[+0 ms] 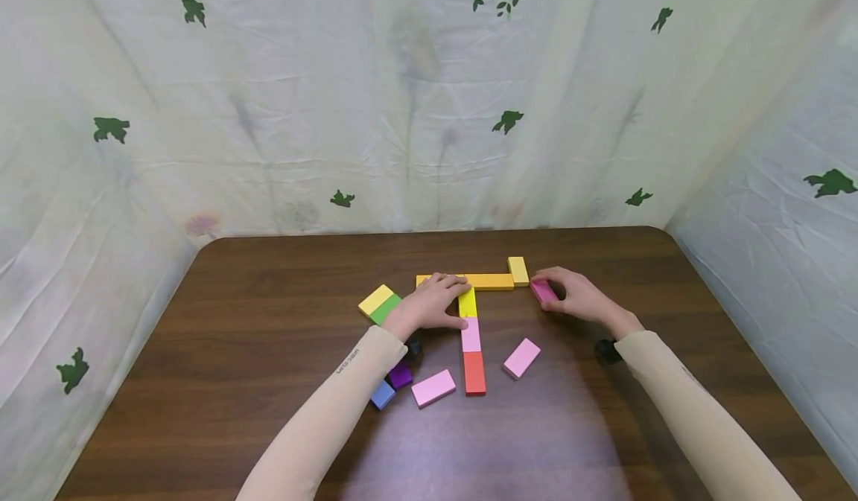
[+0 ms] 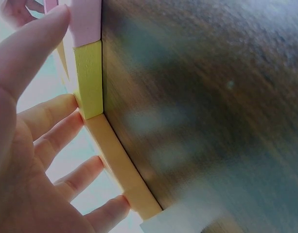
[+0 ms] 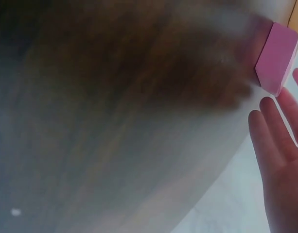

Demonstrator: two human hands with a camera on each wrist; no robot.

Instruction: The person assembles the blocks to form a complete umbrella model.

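Observation:
My left hand point(image 1: 432, 304) rests with spread fingers on a T-like layout of flat blocks. Its fingertips point(image 2: 97, 164) touch the orange block point(image 1: 489, 282) of the crossbar, and the thumb lies by the light pink block point(image 1: 471, 335). Between those two sits a yellow block point(image 1: 467, 302); a red block point(image 1: 474, 373) ends the stem. At the right end of the bar, my right hand point(image 1: 579, 296) pinches a dark pink block point(image 1: 544, 290) between thumb and fingers. That block point(image 3: 277, 58) lies on the table beside a pale yellow block point(image 1: 518, 271).
Two loose pink blocks, one left point(image 1: 433, 388) and one right point(image 1: 521, 358), flank the stem. Left of my left hand lie a yellow block point(image 1: 376, 300), a green block point(image 1: 385, 309), a purple block point(image 1: 400, 375) and a blue block point(image 1: 383, 394). A curtain point(image 1: 415, 114) hangs behind the table.

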